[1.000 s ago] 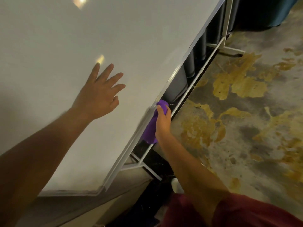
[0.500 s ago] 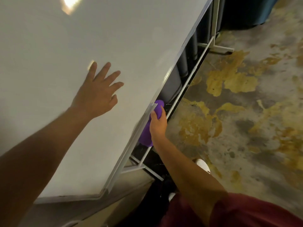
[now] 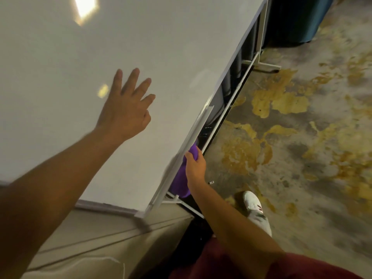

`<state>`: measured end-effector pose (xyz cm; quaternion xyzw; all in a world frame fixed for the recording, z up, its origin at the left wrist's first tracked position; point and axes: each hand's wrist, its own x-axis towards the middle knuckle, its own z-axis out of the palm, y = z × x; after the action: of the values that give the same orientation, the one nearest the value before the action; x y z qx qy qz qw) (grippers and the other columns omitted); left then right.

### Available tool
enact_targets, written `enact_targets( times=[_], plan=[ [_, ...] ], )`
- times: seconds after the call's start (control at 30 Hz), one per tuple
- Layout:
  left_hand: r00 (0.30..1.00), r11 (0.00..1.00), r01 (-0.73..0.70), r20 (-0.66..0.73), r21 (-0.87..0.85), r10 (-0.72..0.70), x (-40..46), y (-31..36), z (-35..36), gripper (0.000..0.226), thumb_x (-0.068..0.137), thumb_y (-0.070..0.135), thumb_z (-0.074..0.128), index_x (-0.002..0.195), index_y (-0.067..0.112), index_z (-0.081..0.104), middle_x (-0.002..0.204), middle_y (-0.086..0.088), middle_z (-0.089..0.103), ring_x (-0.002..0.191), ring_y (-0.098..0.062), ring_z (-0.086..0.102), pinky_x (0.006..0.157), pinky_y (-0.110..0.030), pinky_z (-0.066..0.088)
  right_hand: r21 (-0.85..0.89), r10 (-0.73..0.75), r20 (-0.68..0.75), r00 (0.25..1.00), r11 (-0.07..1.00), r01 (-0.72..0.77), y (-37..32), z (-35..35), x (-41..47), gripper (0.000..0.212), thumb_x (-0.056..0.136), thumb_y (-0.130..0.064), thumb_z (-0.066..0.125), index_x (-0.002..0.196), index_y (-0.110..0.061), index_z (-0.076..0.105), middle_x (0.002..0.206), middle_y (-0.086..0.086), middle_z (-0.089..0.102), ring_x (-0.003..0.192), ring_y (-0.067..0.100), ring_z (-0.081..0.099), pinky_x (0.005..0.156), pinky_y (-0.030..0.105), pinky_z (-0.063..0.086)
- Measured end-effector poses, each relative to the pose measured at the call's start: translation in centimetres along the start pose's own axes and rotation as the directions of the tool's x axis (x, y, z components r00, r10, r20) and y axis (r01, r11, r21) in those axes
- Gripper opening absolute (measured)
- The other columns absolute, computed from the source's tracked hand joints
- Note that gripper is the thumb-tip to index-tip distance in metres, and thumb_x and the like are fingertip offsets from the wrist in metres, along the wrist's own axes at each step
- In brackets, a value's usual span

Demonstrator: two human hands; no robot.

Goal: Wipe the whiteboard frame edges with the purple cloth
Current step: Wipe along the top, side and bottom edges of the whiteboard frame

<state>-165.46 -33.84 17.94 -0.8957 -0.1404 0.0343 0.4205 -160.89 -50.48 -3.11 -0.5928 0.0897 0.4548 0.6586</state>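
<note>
So the left hand [image 3: 124, 109] is flat against the whiteboard [image 3: 161, 57], fingers spread wide, palm on the white surface, holding nothing. Looks like it's just braced there. The board fills most of the view and it's tilted across the shot, with a bright light reflection [image 3: 85, 9] glaring near the top and a smaller one just beside the fingertips.

The right hand [image 3: 195, 166] is down at the bottom frame edge [image 3: 181, 158], the pale metal strip running diagonally from lower left to upper right. That hand is curled around the purple cloth [image 3: 180, 181], gripping it with the thumb on top and the fingers wrapped under, so most of the cloth bunches up below and behind the frame strip. A little bit of purple pokes out above the knuckles too. The cloth is touching the underside of the frame, pretty close to the board's lower corner [image 3: 141, 215]. That part is a bit motion-blurred so I can't tell exactly how it folds.

Under the board you can see the white stand rails [image 3: 229, 111] and a foot of the stand [image 3: 265, 66] out on the floor. The floor [image 3: 302, 158] is grey concrete with big yellowish patches. There's a white sneaker [image 3: 257, 214] near the right forearm, and a dark red sleeve [image 3: 302, 266] at the bottom edge. Something beige and cushioned [image 3: 90, 248] sits under the board's corner, and a dark teal thing [image 3: 298, 19] is at the top right.
</note>
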Motion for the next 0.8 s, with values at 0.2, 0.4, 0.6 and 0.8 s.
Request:
enact_targets(
  times=[0.2, 0.4, 0.6, 0.8],
  plan=[
    [1.000, 0.999, -0.019, 0.004, -0.038, 0.019, -0.2, -0.5, -0.1, 0.057, 0.104, 0.043, 0.042, 0.156, 0.020, 0.050, 0.172, -0.013, 0.030, 0.162, -0.043, 0.015, 0.130, -0.066, 0.010, -0.077, -0.079, -0.024, 0.997, 0.994, 0.077, -6.7, -0.8, 4.3, 0.033, 0.091, -0.016, 0.058, 0.122, -0.024, 0.063, 0.097, 0.001, 0.066, 0.084, 0.017, 0.060, 0.067, 0.027, 0.046],
    [1.000, 0.996, -0.016, -0.014, -0.084, 0.015, 0.7, -0.5, 0.2, 0.055, 0.103, 0.041, 0.047, 0.154, 0.019, 0.053, 0.171, -0.016, 0.031, 0.162, -0.043, 0.017, 0.130, -0.066, 0.007, -0.005, -0.065, -0.090, 0.994, 0.998, 0.065, -14.9, -1.4, 10.4, 0.048, 0.087, -0.019, 0.065, 0.134, -0.027, 0.060, 0.106, 0.002, 0.066, 0.092, 0.018, 0.060, 0.084, 0.032, 0.048],
    [1.000, 0.997, 0.016, -0.003, -0.078, -0.016, 0.6, -0.7, 0.7, 0.057, 0.103, 0.044, 0.045, 0.154, 0.019, 0.053, 0.172, -0.015, 0.030, 0.162, -0.044, 0.016, 0.130, -0.066, 0.009, 0.057, 0.118, -0.044, 0.992, 0.992, -0.116, -12.3, -1.1, 10.3, 0.009, 0.076, -0.025, 0.070, 0.084, -0.024, 0.066, 0.086, 0.002, 0.064, 0.087, 0.022, 0.058, 0.079, 0.038, 0.045],
    [0.999, 0.999, 0.011, 0.039, -0.033, -0.009, 0.5, -1.2, 0.7, 0.061, 0.105, 0.051, 0.037, 0.158, 0.023, 0.047, 0.174, -0.013, 0.024, 0.163, -0.042, 0.013, 0.131, -0.064, 0.007, 0.049, 0.150, 0.000, 0.989, 0.987, -0.150, -8.7, -0.2, 8.0, 0.014, 0.074, -0.029, 0.071, 0.087, -0.027, 0.069, 0.096, 0.004, 0.070, 0.100, 0.025, 0.062, 0.092, 0.043, 0.047]
  ],
)
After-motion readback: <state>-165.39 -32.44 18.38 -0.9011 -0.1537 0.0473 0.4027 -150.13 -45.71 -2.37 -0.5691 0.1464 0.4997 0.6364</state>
